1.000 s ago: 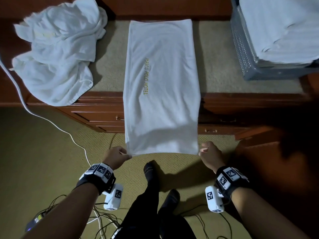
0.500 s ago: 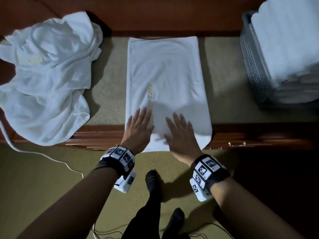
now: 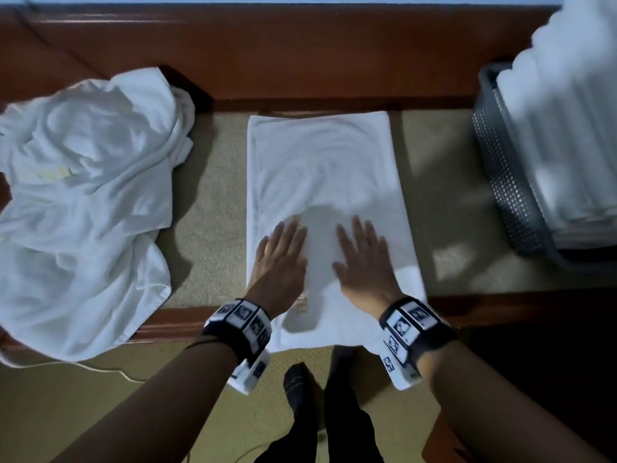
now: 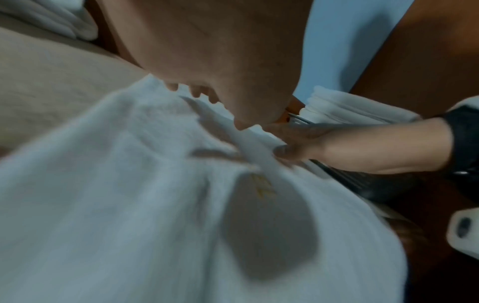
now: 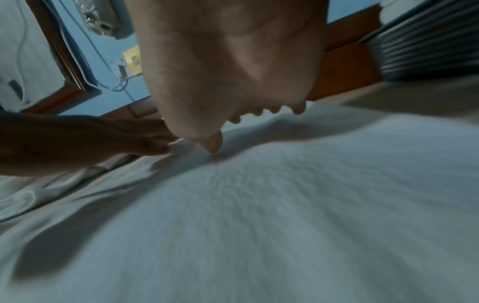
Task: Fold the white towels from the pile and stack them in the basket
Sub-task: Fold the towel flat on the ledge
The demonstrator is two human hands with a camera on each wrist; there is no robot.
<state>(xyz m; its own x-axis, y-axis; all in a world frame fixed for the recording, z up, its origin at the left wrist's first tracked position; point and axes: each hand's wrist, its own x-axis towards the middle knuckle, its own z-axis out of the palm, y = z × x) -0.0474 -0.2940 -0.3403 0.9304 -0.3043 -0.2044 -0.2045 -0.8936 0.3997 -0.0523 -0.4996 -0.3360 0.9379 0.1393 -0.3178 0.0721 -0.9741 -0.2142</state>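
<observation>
A white towel [image 3: 320,168] with gold lettering lies lengthwise on the bench top, its near end hanging a little over the front edge. My left hand [image 3: 282,252] and right hand [image 3: 362,255] lie flat on its near half, side by side, fingers straight and spread. The wrist views show the same towel [image 4: 116,184] [image 5: 285,205] under each palm, blurred. A loose pile of white towels [image 3: 86,202] sits at the left. The grey perforated basket [image 3: 500,168] at the right holds a tall stack of folded towels [image 3: 567,128].
The wooden bench [image 3: 500,305] has a beige padded top and a raised wooden back rail [image 3: 300,61]. My socked feet [image 3: 300,389] stand on the carpet below. A white cable [image 3: 100,369] runs on the floor at the left.
A second ago both hands pinched the towel's hanging lower corners; they brought that end up onto the bench and now press flat on the towel, sliding further away from me.
</observation>
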